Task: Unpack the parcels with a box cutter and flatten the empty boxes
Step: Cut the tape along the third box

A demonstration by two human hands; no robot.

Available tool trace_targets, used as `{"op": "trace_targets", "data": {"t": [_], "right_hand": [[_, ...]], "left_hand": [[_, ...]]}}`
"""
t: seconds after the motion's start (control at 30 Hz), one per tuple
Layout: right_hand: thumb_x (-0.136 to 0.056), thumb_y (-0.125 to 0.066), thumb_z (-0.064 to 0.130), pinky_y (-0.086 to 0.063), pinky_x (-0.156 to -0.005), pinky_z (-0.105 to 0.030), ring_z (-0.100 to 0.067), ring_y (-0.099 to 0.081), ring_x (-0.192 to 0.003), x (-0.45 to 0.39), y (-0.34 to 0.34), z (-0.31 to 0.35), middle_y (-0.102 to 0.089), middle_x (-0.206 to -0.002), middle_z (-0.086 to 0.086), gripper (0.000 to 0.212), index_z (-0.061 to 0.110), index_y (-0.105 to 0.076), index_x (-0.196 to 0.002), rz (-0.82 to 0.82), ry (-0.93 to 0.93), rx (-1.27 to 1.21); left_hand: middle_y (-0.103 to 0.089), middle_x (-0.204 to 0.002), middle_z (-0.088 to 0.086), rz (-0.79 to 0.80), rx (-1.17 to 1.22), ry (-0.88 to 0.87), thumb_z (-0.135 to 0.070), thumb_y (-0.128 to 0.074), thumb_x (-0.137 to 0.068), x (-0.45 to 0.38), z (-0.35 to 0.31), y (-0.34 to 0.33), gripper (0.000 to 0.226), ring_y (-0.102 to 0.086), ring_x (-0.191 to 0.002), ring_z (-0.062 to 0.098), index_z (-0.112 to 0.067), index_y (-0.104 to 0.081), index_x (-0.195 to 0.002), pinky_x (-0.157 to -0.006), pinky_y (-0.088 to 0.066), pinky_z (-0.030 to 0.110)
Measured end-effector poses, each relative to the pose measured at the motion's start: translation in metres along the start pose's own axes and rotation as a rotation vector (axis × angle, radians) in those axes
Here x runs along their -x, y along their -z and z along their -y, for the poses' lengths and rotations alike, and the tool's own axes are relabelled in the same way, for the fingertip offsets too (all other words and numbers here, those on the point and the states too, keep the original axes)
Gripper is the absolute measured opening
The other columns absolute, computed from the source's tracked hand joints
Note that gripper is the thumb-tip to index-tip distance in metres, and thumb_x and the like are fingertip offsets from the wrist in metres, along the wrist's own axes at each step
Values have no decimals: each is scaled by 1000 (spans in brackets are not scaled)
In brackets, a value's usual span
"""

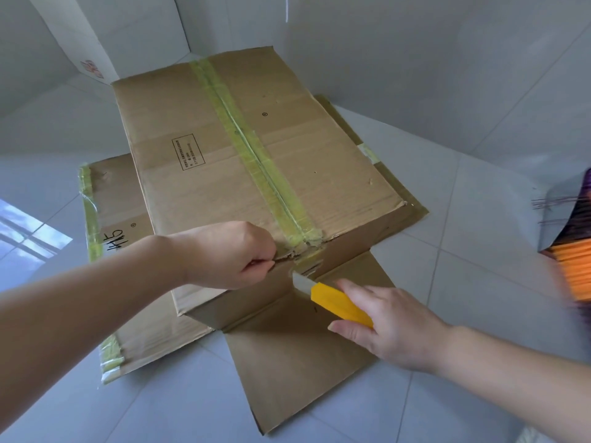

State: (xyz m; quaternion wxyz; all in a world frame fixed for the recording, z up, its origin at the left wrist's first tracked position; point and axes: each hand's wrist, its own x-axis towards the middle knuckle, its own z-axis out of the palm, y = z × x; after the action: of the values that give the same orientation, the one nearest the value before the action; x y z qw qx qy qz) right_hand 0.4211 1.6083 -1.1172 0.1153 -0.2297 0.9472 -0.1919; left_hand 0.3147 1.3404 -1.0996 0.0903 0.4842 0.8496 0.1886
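A large brown cardboard box (204,161) stands on flattened cardboard, its top seam sealed by a strip of yellow-green tape (256,148). My left hand (230,254) pinches the torn box edge at the near end of the tape. My right hand (383,318) holds a yellow box cutter (339,303). Its bare blade (302,281) points at the taped near face of the box, just below the top edge.
Flattened cardboard (294,362) lies on the pale tiled floor (479,219) under and in front of the box, and another taped piece (105,219) lies to the left. A white box (80,36) leans at the back left. Orange and purple items (575,251) sit at the right edge.
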Motion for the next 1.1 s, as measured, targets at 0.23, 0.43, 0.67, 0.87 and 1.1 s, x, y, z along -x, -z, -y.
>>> {"op": "trace_targets", "data": {"t": [0.23,0.43,0.67,0.87,1.1], "right_hand": [[-96,-40,51,-43,-74,-37,-31,-62,-99,-25,23,9,-66,-108,-6,52,13,-47,-131,-43,-21,171],[-86,-57,42,-38,-59,-35,-27,-58,-76,-30,47,-12,-53,-73,4,25,22,-43,-82,15,-100,119],[-69,-55,16,-32,-51,-28,-9,-38,-49,-34,138,-46,-49,-61,-7,24,25,-69,-86,324,-231,-95],[-83,-54,10,-27,-47,-25,-12,-28,-43,-106,115,-36,-32,-53,-1,13,2,-53,-73,-170,-276,-111],[-78,-51,8,-43,-53,-36,-26,-42,-57,-156,76,-11,-41,-80,-6,6,5,-46,-75,-93,-231,-164]], "left_hand": [[-41,-59,-4,-65,-17,-38,-25,-43,-89,1,-4,2,33,-36,-50,15,-13,-42,-59,-49,-35,23],[-40,-58,-2,-152,-57,-76,-19,-45,-90,2,-8,4,33,-35,-49,17,-11,-42,-58,-46,-39,28],[-44,-59,-2,-102,-55,-97,-18,-47,-88,-8,-20,-4,30,-33,-49,13,-11,-47,-59,-47,-35,22],[-52,-60,3,-11,-78,-135,-15,-50,-86,-39,-55,-29,27,-46,-50,25,-8,-52,-59,-48,-46,30],[-54,-79,-5,-49,-154,303,-37,-38,-92,-42,-34,2,26,-52,-71,23,-19,-49,-77,-64,-46,31]]}}
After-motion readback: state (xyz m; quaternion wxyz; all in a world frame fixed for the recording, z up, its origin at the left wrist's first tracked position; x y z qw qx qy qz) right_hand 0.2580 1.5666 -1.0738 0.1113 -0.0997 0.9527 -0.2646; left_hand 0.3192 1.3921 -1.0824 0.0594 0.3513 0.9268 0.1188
